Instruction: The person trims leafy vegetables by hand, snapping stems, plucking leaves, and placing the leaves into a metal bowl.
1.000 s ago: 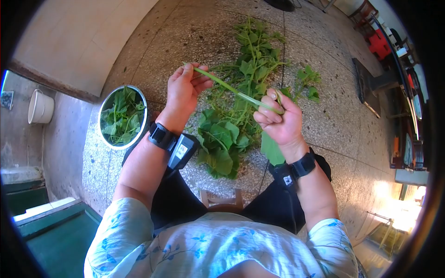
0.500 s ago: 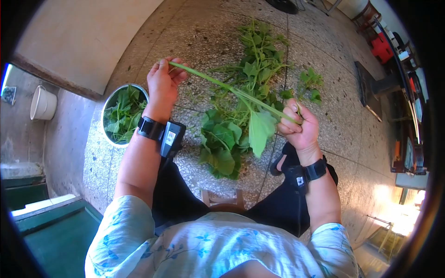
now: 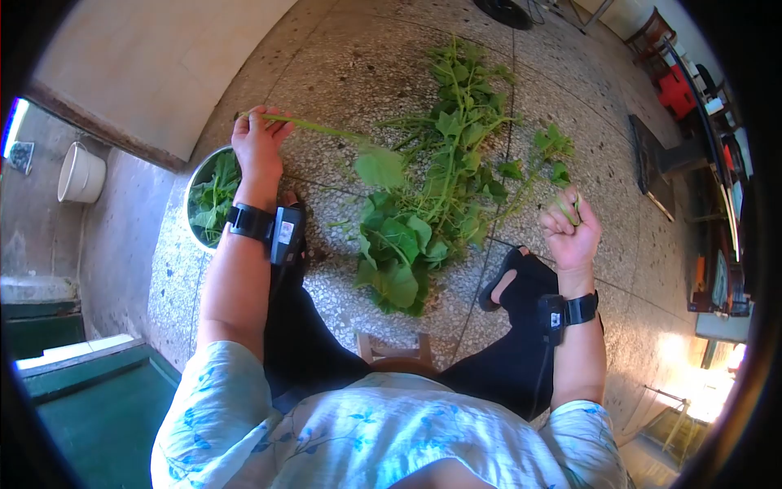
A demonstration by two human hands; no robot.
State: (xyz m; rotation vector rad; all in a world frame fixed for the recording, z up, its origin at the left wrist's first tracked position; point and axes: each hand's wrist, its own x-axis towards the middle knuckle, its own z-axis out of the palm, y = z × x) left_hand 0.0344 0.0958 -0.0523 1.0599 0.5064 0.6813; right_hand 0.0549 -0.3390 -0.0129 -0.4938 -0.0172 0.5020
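Note:
My left hand (image 3: 259,151) pinches the end of a leafy green stem (image 3: 326,129), which stretches right over the floor with a broad leaf (image 3: 380,167) at its far end. On the other side, my right hand (image 3: 573,232) is closed, and a thin green strip (image 3: 577,209) shows between its fingers. A long pile of leafy greens (image 3: 458,155) lies on the floor between my hands. Just left of my left forearm stands a round metal basin (image 3: 191,218) with picked leaves (image 3: 215,196) in it, partly hidden by the arm.
A small sprig of leaves (image 3: 554,143) lies right of the pile. My sandaled foot (image 3: 501,285) is below my right hand. A white bucket (image 3: 82,174) is at the far left, a dark metal base (image 3: 649,167) at the right. A green cabinet (image 3: 102,411) is at lower left.
My hands have moved apart, the right one outward and the left one slightly left. The stem, earlier stretched between both hands, is now only in the left; a thin strip stays in the right.

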